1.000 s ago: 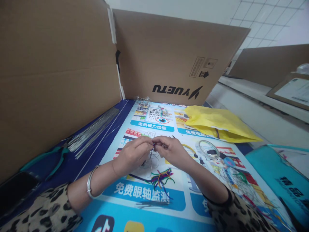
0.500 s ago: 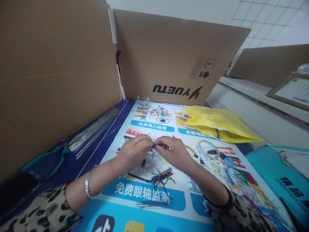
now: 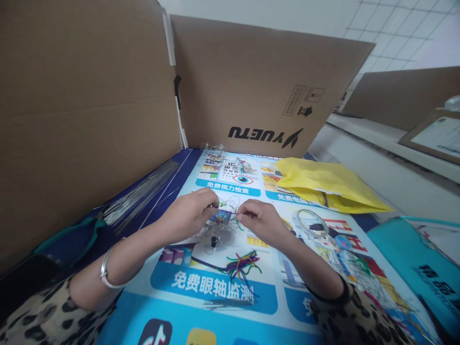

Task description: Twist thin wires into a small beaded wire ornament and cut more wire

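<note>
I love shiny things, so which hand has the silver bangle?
The left hand: the silver bangle circles that arm. The right hand, pinching the same purple strand, has none.

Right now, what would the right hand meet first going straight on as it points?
The right hand would probably meet the wire tangle first, with the left hand beyond; depth is unclear, so it might pass above.

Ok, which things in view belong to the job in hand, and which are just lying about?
In the job:
- purple strand, stretched between left hand and right hand
- wire tangle by the hands
- coloured cords, silver wires, likely supplies
- teal-handled tool, probably

Just lying about, seemingly:
- yellow bag
- teal pouch
</note>
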The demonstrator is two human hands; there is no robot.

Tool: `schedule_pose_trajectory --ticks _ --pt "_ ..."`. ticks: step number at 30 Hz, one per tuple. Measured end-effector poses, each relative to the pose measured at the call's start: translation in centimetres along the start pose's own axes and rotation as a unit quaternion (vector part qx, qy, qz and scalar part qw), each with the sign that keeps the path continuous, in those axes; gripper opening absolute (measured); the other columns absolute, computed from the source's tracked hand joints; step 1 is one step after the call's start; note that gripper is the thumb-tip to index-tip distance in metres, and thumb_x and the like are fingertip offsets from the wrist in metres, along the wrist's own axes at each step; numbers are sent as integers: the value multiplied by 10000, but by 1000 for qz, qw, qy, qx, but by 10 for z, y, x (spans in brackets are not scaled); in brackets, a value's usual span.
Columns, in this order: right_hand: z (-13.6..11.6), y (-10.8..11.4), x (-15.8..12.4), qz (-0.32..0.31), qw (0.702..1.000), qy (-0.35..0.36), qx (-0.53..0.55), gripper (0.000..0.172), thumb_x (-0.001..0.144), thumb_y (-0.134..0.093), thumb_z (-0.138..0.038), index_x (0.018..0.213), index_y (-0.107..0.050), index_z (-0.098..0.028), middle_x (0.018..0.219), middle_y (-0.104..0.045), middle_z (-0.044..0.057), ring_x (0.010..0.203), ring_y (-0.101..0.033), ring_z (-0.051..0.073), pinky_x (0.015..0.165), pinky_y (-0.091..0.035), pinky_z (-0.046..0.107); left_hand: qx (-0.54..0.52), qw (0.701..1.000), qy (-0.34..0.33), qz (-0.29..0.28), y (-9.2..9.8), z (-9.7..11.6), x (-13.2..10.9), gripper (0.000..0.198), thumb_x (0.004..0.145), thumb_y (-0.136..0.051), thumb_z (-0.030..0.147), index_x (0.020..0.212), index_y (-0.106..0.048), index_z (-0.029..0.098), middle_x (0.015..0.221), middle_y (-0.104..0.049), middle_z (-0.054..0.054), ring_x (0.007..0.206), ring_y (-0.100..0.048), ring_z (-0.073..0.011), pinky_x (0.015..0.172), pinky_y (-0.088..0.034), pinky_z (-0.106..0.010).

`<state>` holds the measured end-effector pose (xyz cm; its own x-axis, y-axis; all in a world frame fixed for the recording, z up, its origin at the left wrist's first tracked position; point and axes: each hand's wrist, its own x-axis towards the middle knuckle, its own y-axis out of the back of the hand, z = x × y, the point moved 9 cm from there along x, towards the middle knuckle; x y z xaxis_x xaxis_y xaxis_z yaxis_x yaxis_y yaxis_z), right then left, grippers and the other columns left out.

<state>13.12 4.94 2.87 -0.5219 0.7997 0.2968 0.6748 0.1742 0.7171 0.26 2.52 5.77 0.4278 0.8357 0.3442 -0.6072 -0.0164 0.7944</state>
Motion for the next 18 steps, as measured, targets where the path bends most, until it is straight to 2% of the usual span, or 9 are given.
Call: schedule_pose_trajectory --ticks 2,5,7,10,14,18 --pt "2 -2 0 -1 1000 -9 1 91 751 -557 -147 682 -604 -185 670 -589 -24 606 -519 98 556 -375 207 -149 988 22 -25 -6 0 0 83 815 -469 187 751 -522 178 886 -598 -28 735 -553 -126 689 -430 -268" --pt "2 -4 0 -4 1000 -9 0 96 732 -558 -130 667 -605 -183 652 -584 -29 593 -515 94 543 -369 200 -359 928 68 -74 -24 0 -1 83 826 -472 231 774 -483 166 964 -606 -46 553 -519 -57 559 -413 -226" --pt "0 -4 0 -5 1000 -5 3 102 726 -556 -120 669 -613 -184 655 -592 -30 586 -514 91 539 -371 197 -429 894 95 -87 -34 -1 -3 98 824 -486 258 801 -471 165 907 -622 -43 472 -477 -34 456 -334 -191" --pt "-3 -1 0 1 1000 -5 24 85 737 -569 -140 696 -628 -185 664 -602 -29 570 -510 85 531 -380 195 -447 882 136 -63 -39 -8 -3 135 806 -522 284 785 -456 167 777 -622 -7 432 -460 -28 405 -268 -169" --pt "-16 4 -2 22 999 19 45 84 745 -573 -145 692 -625 -183 676 -597 -21 582 -508 85 538 -392 196 -426 888 175 -21 -40 -17 -3 158 773 -571 268 764 -441 179 641 -587 43 415 -493 -42 384 -296 -153" --pt "-31 6 -5 59 996 67 28 102 729 -563 -110 668 -610 -176 663 -579 -12 597 -502 91 548 -384 206 -393 901 180 -15 -41 -18 -3 160 737 -604 235 729 -453 183 536 -544 64 438 -534 -78 395 -348 -164"
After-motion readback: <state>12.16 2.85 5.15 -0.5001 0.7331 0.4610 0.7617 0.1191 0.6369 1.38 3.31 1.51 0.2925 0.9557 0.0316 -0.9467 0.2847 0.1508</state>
